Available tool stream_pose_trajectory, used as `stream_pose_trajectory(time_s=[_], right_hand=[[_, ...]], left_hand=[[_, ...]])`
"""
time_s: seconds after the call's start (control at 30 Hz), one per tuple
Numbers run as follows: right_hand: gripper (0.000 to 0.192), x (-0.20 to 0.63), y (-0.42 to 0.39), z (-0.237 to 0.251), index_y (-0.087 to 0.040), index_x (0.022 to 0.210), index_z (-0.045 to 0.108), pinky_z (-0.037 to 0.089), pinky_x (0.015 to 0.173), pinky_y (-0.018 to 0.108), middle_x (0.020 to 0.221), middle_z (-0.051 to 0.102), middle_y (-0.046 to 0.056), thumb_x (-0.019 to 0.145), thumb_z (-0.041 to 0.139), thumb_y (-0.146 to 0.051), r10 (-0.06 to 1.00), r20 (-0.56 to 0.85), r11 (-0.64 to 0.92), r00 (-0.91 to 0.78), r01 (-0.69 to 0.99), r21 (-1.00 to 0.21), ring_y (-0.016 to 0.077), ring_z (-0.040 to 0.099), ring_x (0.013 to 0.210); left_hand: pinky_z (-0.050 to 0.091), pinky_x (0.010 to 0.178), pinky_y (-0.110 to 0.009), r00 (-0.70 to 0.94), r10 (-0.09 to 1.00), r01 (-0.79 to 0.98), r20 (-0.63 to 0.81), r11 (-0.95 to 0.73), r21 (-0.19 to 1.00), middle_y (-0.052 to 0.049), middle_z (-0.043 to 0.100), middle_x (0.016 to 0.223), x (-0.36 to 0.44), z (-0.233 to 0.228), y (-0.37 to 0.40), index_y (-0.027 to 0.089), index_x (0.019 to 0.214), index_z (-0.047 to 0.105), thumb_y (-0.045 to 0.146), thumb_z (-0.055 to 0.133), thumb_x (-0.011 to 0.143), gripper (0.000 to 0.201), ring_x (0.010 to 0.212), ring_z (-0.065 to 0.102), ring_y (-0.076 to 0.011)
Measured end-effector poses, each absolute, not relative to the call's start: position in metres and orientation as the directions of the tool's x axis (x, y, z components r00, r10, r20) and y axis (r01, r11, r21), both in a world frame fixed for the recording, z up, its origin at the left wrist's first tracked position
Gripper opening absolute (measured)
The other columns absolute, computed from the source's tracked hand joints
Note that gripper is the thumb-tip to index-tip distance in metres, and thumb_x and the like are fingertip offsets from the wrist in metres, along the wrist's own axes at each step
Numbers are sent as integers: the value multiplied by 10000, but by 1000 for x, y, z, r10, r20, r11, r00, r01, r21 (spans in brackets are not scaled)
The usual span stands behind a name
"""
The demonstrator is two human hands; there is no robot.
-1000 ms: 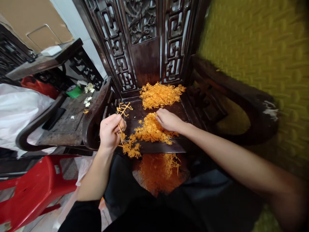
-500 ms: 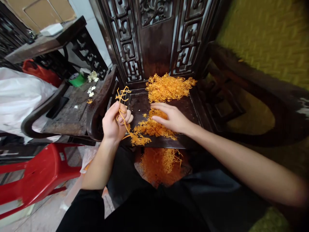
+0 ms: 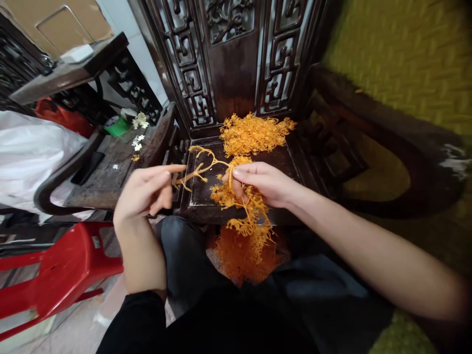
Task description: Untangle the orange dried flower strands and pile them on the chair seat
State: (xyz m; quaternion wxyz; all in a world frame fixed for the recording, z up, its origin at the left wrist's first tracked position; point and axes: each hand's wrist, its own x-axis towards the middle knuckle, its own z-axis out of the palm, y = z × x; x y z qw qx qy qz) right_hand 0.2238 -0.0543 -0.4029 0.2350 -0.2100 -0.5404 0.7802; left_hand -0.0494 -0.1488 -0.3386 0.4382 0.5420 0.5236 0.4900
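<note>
Low in the frame's centre, a loose orange heap (image 3: 241,255) is lying below the seat edge; just above it, a dangling clump of orange strands (image 3: 247,216) is being gripped in the closed right hand (image 3: 263,184), seemingly so one branched strand (image 3: 201,167) can be drawn out; that strand is being pinched in the left hand (image 3: 145,191) at centre left; farther up, a sorted-looking pile (image 3: 252,133) is resting against the carved chair back (image 3: 230,59).
</note>
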Motion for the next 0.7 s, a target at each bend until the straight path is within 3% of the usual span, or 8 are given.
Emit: stream_pose_trajectory(time_s=[0.07, 0.13, 0.2, 0.27, 0.37, 0.47, 0.53, 0.7], right_hand=[[360, 224, -55, -401, -181, 776, 676, 454, 489, 259, 668, 696, 18, 921, 681, -511, 543, -98, -309, -834, -90, -947, 116, 581, 498], [393, 221, -59, -400, -175, 768, 681, 469, 498, 261, 683, 706, 23, 906, 699, -542, 457, -109, -284, -883, -29, -958, 114, 585, 505], [437, 219, -63, -400, -170, 726, 676, 475, 517, 258, 669, 697, 17, 902, 700, -569, 392, -103, -248, -914, 2, -969, 95, 552, 489], [475, 220, -65, -400, -167, 688, 679, 472, 543, 254, 653, 683, 16, 906, 689, -589, 379, -96, -230, -920, 7, -973, 87, 537, 501], [412, 229, -60, -400, -168, 740, 737, 444, 527, 239, 682, 676, 23, 858, 755, -562, 436, -120, -266, -892, -1, -964, 101, 563, 569], [331, 240, -52, -398, -182, 919, 772, 465, 505, 237, 743, 694, 24, 751, 879, -446, 519, -186, -364, -834, -19, -931, 121, 606, 609], [344, 245, -48, -396, -173, 933, 758, 508, 536, 252, 750, 712, 41, 728, 899, -412, 587, -203, -389, -784, -53, -920, 136, 643, 631], [369, 247, -49, -394, -169, 1030, 785, 540, 626, 268, 801, 730, 40, 733, 885, -365, 700, -126, -249, -703, -75, -965, 125, 644, 667]], left_hand=[[352, 392, -206, -169, 888, 116, 427, -412, 904, 46, 518, 425, -38, -331, -153, 182, 1090, 799, 461, 681, 942, 337, 323, 391, -77], [522, 567, -251, -154, 802, 271, 578, -528, 805, 3, 669, 621, -15, -328, -153, 230, 1106, 794, 472, 779, 856, 348, 548, 620, -138], [585, 795, -327, 86, 881, 465, 465, -448, 763, -64, 778, 971, 9, -330, -150, 234, 1172, 776, 439, 887, 738, 493, 885, 727, -224], [570, 878, -346, 278, 917, 592, 287, -399, 700, -91, 778, 1128, 24, -337, -145, 218, 1217, 763, 396, 906, 725, 543, 983, 727, -246], [545, 771, -282, 322, 925, 674, 201, -373, 638, -74, 802, 1016, 27, -349, -140, 198, 1174, 780, 347, 805, 862, 347, 813, 724, -179], [499, 684, -238, 331, 921, 686, 204, -384, 619, -48, 790, 885, 17, -354, -140, 188, 1036, 811, 330, 732, 932, 194, 720, 685, -132], [470, 654, -227, 342, 911, 689, 229, -409, 599, -36, 770, 844, 15, -353, -140, 182, 975, 813, 311, 725, 939, 160, 699, 658, -114], [446, 647, -234, 386, 898, 684, 213, -434, 586, -20, 722, 780, 22, -359, -138, 167, 912, 793, 274, 712, 949, 139, 684, 628, -108]])
